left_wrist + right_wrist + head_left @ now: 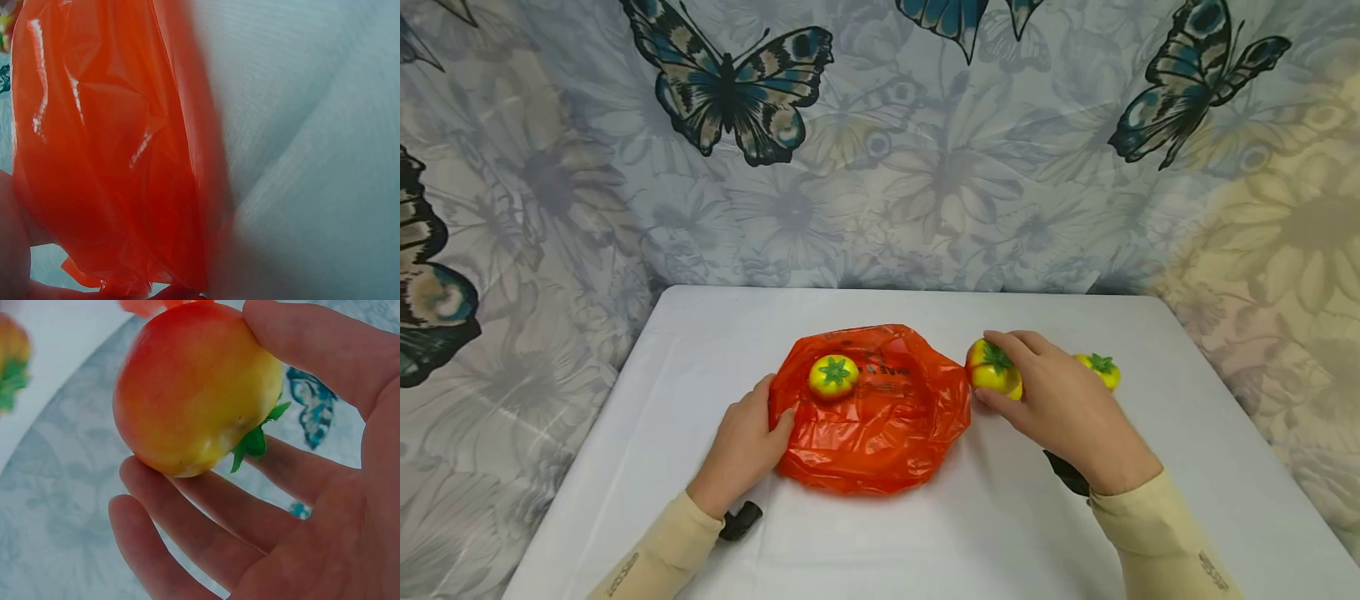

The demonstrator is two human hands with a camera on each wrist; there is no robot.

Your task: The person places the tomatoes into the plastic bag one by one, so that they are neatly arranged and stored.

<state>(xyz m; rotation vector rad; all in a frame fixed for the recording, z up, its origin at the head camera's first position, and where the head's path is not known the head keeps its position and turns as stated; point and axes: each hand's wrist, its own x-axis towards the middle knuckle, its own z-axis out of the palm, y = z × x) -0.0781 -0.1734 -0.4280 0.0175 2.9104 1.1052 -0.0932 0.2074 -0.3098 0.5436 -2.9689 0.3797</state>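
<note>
An orange-red plastic bag [880, 433] with dark print lies spread on the white table. My left hand [741, 442] grips its left edge, thumb on top; the left wrist view shows the shiny bag [106, 150] close up. On the bag sits a yellow tomato-like fruit [833, 377] with a green leafy top. My right hand [1060, 404] pinches a larger red-and-yellow tomato-like fruit [992, 371] between thumb and fingers, right at the bag's right edge. In the right wrist view this fruit [194, 394] is smooth, with green leaves at one end.
Another yellow tomato-like fruit [1103, 369] lies just beyond the right hand, partly covered by it. The white table [737, 308] ends at a butterfly-and-flower patterned cloth [880, 167] behind and at both sides. Small black devices [741, 521] show at both wrists.
</note>
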